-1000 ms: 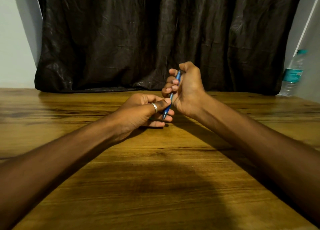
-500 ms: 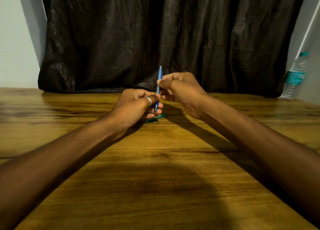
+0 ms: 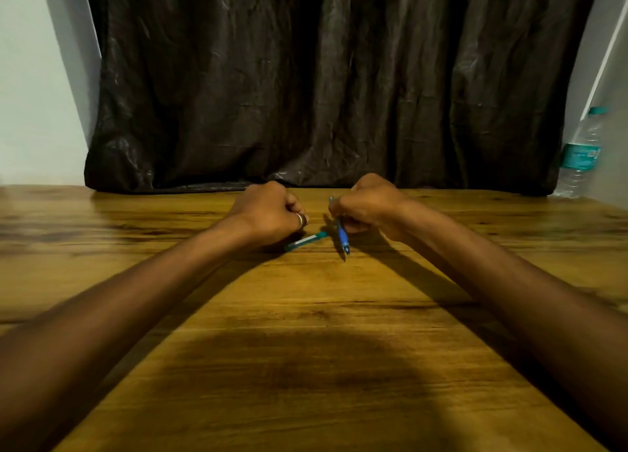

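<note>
From the head view, we see two bare forearms reaching over a wooden worktop [image 3: 306,315], with both hands at its far middle. The right hand [image 3: 370,207] holds a blue pen [image 3: 341,235], its grip curled and pinching the barrel. The pen stands nearly upright, leaning slightly. A thick blue lower section narrows to a dark tip pointing down at the worktop, and a thin end pokes out above the knuckles. We cannot tell whether the tip touches the wood.

The left hand [image 3: 268,213] is curled like a fist and wears a silver ring [image 3: 300,220]. A slim teal piece [image 3: 306,241], shaped like a pen cap or sleeve, lies flat on the worktop just beside the pen. Its far end points toward the pen. Its near end runs into the shadow under the left hand, so we cannot tell whether that grip touches or holds it.

A clear plastic bottle [image 3: 579,156] with a teal cap and teal label stands at the far right edge. The label's writing is too blurred to read. A crumpled dark curtain [image 3: 323,77] hangs behind. No writing shows on the pen.
</note>
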Demonstrator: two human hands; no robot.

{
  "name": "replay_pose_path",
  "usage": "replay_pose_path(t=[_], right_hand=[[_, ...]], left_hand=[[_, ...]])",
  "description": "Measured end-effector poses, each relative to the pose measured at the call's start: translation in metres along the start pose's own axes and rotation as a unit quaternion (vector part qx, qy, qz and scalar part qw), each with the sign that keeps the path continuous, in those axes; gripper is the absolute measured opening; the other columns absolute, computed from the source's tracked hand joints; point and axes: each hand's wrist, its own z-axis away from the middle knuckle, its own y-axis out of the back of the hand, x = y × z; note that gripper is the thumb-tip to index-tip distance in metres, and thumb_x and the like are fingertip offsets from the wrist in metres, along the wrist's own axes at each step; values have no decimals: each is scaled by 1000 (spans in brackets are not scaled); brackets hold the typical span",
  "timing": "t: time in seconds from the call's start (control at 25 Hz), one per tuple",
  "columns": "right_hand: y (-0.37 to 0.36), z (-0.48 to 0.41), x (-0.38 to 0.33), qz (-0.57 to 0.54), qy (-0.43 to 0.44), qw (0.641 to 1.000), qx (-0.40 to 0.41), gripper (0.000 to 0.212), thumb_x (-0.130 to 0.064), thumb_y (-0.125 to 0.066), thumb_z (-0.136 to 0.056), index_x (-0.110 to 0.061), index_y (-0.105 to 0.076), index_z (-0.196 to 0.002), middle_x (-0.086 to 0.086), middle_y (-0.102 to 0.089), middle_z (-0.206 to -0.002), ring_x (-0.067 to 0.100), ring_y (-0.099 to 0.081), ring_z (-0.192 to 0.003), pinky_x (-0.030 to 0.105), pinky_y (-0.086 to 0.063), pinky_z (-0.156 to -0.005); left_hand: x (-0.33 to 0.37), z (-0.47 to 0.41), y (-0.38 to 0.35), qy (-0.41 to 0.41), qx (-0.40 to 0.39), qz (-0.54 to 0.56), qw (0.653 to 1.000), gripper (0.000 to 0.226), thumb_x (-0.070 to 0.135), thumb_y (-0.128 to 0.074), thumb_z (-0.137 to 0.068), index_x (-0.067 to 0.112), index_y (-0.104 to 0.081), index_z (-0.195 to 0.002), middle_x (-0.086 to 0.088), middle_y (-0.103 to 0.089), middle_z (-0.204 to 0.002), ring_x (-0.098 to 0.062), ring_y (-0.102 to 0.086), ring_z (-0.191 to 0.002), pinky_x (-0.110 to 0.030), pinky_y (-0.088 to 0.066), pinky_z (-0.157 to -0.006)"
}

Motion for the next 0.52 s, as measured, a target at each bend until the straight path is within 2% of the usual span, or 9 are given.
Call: replay_pose_path(t=[0.12,0.24,0.32,0.44,0.52], right_hand=[[1,4,1,82,5,997,-9,14,-18,-78,-75,-11,-72,-65,-1,-68,-48,4,-64,-41,14,-44,-38],[-4,9,1,153,13,988,-12,24,-21,-76,-73,-13,-68,-52,-4,-65,-42,3,-63,-39,15,-44,-40],[-5,12,0,165,14,986,-17,27,-21,-78,-73,-13,-66,-50,-6,-62,-38,1,-59,-34,12,-39,-35],[-6,17,-3,189,23,982,-23,27,-22,-79,-72,-15,-65,-50,-9,-59,-36,-1,-56,-32,9,-34,-31],[-7,19,-3,211,31,977,-25,26,-22,-80,-70,-17,-64,-50,-11,-57,-34,-2,-53,-30,10,-33,-31]], left_hand=[[9,-7,-5,23,-41,-44,998,14,33,-72,-85,22,-81,-88,6,-78,-94,-15,-68,-94,-33,-56,-86],[14,-8,-13,48,-35,-57,997,16,33,-74,-84,20,-81,-86,-1,-78,-91,-20,-70,-91,-29,-55,-77],[15,-6,-16,57,-34,-46,997,14,32,-75,-82,19,-81,-84,-3,-78,-86,-22,-71,-87,-29,-56,-73],[15,-5,-18,68,-46,3,997,14,28,-76,-82,14,-81,-80,-7,-79,-79,-25,-74,-81,-37,-61,-75],[14,-5,-20,79,-52,34,995,15,26,-75,-83,12,-81,-79,-7,-79,-73,-23,-75,-71,-36,-61,-67]])
